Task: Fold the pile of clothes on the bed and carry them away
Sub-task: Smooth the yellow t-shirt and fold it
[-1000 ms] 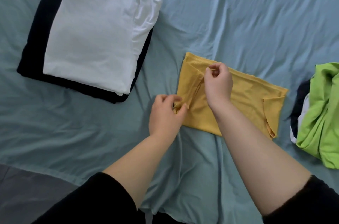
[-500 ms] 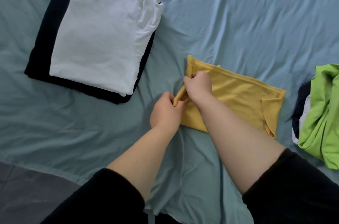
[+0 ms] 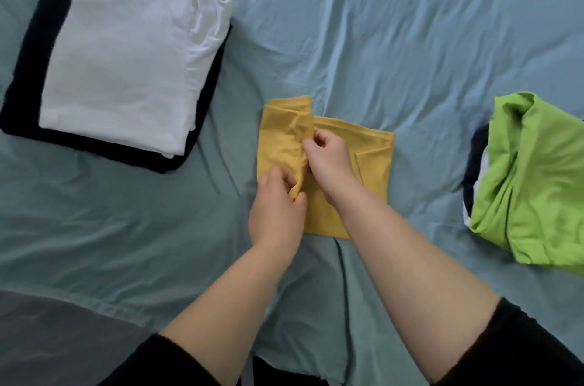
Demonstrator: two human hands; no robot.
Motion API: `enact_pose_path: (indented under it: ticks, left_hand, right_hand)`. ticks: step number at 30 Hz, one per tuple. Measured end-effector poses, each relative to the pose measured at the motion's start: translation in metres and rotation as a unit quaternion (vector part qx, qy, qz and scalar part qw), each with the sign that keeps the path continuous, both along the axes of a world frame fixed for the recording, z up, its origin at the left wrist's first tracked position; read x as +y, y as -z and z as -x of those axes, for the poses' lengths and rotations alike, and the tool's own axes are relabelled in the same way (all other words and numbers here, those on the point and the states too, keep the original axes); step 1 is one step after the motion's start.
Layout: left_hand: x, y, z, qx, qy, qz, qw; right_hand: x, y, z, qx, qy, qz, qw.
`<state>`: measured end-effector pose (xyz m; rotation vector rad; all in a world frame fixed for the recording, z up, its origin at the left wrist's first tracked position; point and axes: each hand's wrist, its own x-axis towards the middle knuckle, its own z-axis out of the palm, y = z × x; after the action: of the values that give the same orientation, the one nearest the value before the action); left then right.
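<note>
A yellow garment lies part-folded in the middle of the blue-green bed sheet. My left hand pinches its near left edge. Just above and to the right, my right hand grips a raised fold running down the garment's middle. At the upper left sits a folded white shirt stacked on a folded black garment. At the right edge rests an unfolded pile: a lime green garment over dark and white pieces.
The sheet's near hem runs across the lower left, with a grey surface below it. Wrinkled bare sheet stretches across the top and between the stacks.
The yellow garment has been folded over from left to right and is now narrower. Both hands have shifted right with the fold, and the view has moved closer.
</note>
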<state>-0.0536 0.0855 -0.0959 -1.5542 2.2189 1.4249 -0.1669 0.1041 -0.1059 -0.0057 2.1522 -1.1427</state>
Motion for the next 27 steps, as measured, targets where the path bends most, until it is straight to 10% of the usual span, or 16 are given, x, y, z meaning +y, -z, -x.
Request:
enact_pose_path:
  ticks: [17, 21, 27]
  left_hand:
    - [0.112, 0.027, 0.073, 0.002, 0.152, -0.046, 0.987]
    - [0.063, 0.029, 0.068, 0.065, 0.248, 0.193, 0.947]
    - [-0.001, 0.068, 0.086, -0.122, 0.476, 0.197, 0.848]
  right_hand:
    - [0.139, 0.024, 0.070, 0.071, 0.062, -0.101, 0.990]
    - [0.151, 0.020, 0.037, 0.352, -0.134, -0.169, 0.911]
    - [0.201, 0.052, -0.018, 0.289, -0.423, -0.290, 0.808]
